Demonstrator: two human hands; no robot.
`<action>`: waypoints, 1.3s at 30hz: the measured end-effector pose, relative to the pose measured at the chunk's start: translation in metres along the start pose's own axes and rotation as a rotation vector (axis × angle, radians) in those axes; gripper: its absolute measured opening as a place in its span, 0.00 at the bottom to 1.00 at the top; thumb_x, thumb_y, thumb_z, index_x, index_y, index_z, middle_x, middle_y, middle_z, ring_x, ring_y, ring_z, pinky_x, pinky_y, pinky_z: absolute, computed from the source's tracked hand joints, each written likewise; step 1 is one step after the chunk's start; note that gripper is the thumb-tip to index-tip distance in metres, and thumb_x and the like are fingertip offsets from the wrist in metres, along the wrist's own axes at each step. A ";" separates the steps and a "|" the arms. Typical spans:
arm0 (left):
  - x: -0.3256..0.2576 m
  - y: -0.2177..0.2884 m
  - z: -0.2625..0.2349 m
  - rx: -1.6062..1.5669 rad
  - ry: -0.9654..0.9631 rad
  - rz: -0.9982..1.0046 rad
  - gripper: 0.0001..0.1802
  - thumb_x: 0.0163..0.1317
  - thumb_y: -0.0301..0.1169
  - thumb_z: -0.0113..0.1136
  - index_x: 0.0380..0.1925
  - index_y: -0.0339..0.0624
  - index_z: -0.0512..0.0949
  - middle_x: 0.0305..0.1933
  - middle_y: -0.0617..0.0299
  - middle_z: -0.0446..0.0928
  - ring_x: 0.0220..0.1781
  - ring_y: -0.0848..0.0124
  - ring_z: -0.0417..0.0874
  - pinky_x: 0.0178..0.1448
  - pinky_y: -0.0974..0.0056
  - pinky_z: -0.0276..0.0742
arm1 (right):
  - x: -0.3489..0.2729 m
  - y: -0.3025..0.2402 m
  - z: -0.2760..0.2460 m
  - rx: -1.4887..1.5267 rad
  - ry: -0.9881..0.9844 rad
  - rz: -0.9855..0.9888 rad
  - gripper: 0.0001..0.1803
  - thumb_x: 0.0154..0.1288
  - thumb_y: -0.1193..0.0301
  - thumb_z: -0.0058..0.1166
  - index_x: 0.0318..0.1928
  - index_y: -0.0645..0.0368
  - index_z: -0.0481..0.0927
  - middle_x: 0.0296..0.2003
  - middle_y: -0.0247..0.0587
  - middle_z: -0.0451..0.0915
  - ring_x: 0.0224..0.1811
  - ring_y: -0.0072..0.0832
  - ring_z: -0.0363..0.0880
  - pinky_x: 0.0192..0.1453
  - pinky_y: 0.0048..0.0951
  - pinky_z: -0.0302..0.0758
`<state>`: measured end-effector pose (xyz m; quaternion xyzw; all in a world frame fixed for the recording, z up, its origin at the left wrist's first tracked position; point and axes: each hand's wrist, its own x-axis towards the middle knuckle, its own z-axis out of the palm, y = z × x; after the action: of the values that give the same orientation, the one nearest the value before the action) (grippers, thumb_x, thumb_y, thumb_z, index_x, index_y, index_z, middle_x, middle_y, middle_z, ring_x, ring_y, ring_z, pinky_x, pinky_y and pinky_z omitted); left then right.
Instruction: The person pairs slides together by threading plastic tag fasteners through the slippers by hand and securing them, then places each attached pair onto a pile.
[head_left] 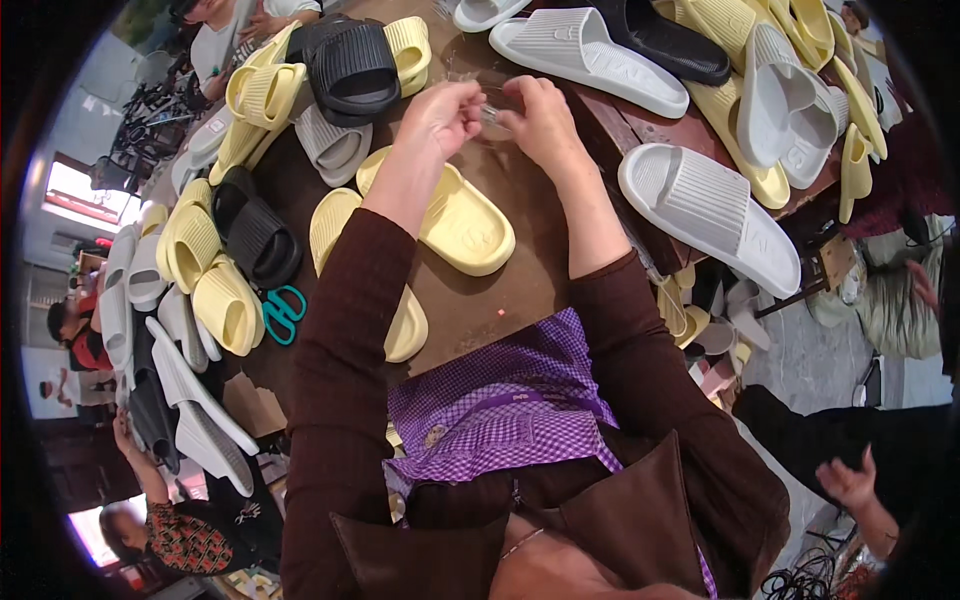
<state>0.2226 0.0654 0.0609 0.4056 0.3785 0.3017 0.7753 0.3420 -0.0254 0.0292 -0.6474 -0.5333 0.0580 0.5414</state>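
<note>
Over the far part of the brown table (470, 325), my left hand (442, 118) and my right hand (541, 122) face each other with their fingers pinched. Between the fingertips there is a thin, clear, shiny thing (490, 113), too fine to tell its kind. Below my hands lies a yellow slide slipper (468, 225), its sole facing me and its upper partly covered by my left wrist. Another yellow slipper (405, 330) lies beside it, mostly hidden under my left forearm.
Black, yellow and grey slippers (260, 230) crowd the table's left side, with teal-handled scissors (284, 315) near them. Grey slippers (710, 215) and more yellow ones lie to the right. A person's hand (850, 480) shows at the lower right; other people are around.
</note>
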 end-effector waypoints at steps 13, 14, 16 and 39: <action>-0.022 0.050 -0.063 -0.394 -0.299 -0.033 0.10 0.62 0.25 0.45 0.21 0.43 0.63 0.15 0.67 0.59 0.15 0.74 0.59 0.23 0.67 0.57 | -0.001 0.053 0.030 -0.586 -0.003 -0.075 0.05 0.54 0.69 0.54 0.30 0.55 0.77 0.34 0.46 0.76 0.42 0.46 0.73 0.46 0.45 0.70; -0.028 0.057 -0.070 -0.420 -0.248 -0.020 0.12 0.61 0.24 0.45 0.19 0.44 0.60 0.14 0.68 0.56 0.14 0.75 0.55 0.22 0.67 0.55 | 0.000 0.054 0.029 -0.595 0.012 -0.080 0.05 0.53 0.69 0.54 0.30 0.56 0.77 0.34 0.47 0.76 0.41 0.46 0.73 0.46 0.45 0.70; -0.040 0.072 -0.084 -0.451 -0.167 0.039 0.15 0.60 0.23 0.45 0.16 0.46 0.58 0.13 0.69 0.51 0.12 0.76 0.49 0.21 0.68 0.52 | 0.003 0.054 0.031 -0.603 0.019 -0.091 0.05 0.54 0.70 0.53 0.30 0.57 0.77 0.34 0.47 0.76 0.40 0.46 0.73 0.45 0.45 0.71; -0.164 0.011 -0.167 -0.657 -0.561 0.274 0.12 0.70 0.29 0.35 0.34 0.32 0.67 0.18 0.68 0.54 0.16 0.77 0.54 0.24 0.70 0.55 | -0.009 0.032 0.021 -0.696 0.090 -0.146 0.11 0.50 0.68 0.56 0.34 0.58 0.77 0.34 0.44 0.76 0.41 0.41 0.72 0.44 0.39 0.67</action>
<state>-0.0049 0.0105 0.0626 0.2503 -0.0194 0.3840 0.8885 0.3441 -0.0133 -0.0079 -0.7551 -0.5417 -0.1945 0.3139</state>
